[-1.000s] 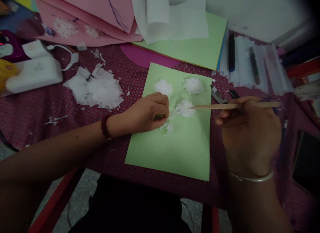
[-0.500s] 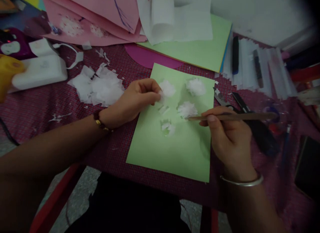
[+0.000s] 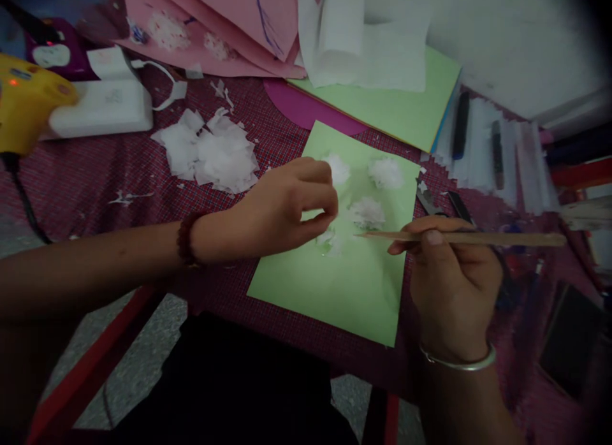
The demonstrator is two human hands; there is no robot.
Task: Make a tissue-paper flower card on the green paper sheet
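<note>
A light green paper sheet (image 3: pixel 325 298) lies at a slant in front of me, bearing several fluffy white tissue-paper tufts. One tuft (image 3: pixel 386 173) is near its upper right, another (image 3: pixel 367 213) near the middle. My left hand (image 3: pixel 291 206) hovers over the sheet's left side, fingertips pinched; whatever they hold, if anything, is hidden. Just below those fingertips is a smaller white tuft (image 3: pixel 329 242), partly covered. My right hand (image 3: pixel 452 279) grips a pointed wooden stick (image 3: pixel 507 239), its tip aimed left, close to the middle tuft.
Cut white tissue squares (image 3: pixel 222 153) are heaped on the checked cloth at left. Beyond stand a yellow glue gun (image 3: pixel 29 104) and a white power strip (image 3: pixel 105 107). A white paper roll (image 3: pixel 340 24) lies at the back. Scissors (image 3: pixel 428 199) and a dark phone-like slab (image 3: pixel 571 340) are at right.
My left hand has moved right and down from the upper left tuft toward the lower small one. The stick's tip has drawn slightly away from the middle tuft. The view has shifted left.
</note>
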